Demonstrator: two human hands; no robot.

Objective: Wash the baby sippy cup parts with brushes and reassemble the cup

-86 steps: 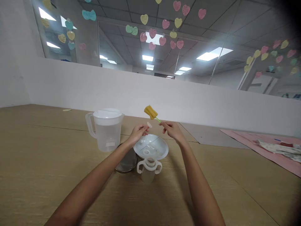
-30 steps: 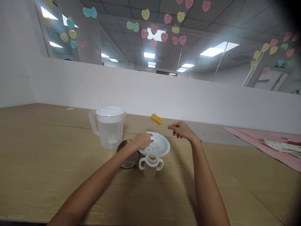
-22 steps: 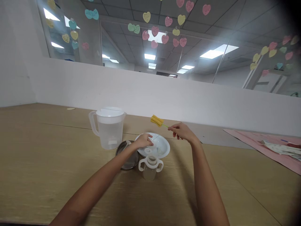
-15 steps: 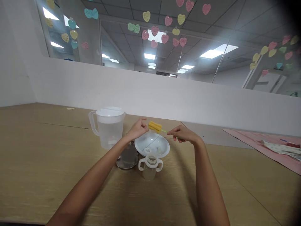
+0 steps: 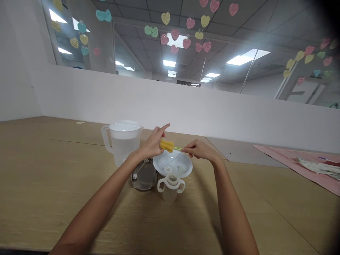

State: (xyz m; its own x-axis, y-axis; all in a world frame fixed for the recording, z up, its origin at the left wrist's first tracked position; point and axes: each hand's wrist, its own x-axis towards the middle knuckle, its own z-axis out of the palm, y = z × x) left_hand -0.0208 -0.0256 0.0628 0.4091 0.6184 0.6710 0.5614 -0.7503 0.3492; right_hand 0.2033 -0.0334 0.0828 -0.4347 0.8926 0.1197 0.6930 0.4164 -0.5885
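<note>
Far L: pale flat scrap (image 5: 81, 122) lies on the tan wood-look surface (image 5: 39, 184), near the wall. Next R: translucent white plastic jug (image 5: 124, 141) w/ handle facing L, upright, white lid on; lower R portion partly hidden by L forearm. Then: shallow grey metal tray (image 5: 146, 179), partly covered by same forearm; slim white stick-shaped part w/ rounded end (image 5: 135, 176) lies in it.

L hand (image 5: 152, 144) is raised above tray/bowl level. Index finger extended up & R; thumb & other fingers closed on L end of yellow sponge brush (image 5: 167, 146). Brush is held approx. horiz. btwn both hands, over rear rim of round white bowl (image 5: 158, 166). Bowl sits on surface; white ring (image 5: 167, 169) & small clear piece (image 5: 180, 169) inside. Directly in front of bowl: translucent bottle (image 5: 170, 194), upright, mouth uncovered, white handle each side; bowl contact can't be confirmed.

R hand (image 5: 198, 149): thumb & index fingers pinch green brush stem (image 5: 177, 148); remaining fingers curled.

Far R, well apart: pink sheet (image 5: 276, 156) w/ pale patterned cloth (image 5: 316, 166) & blue pen-like item (image 5: 323, 158) on top.
</note>
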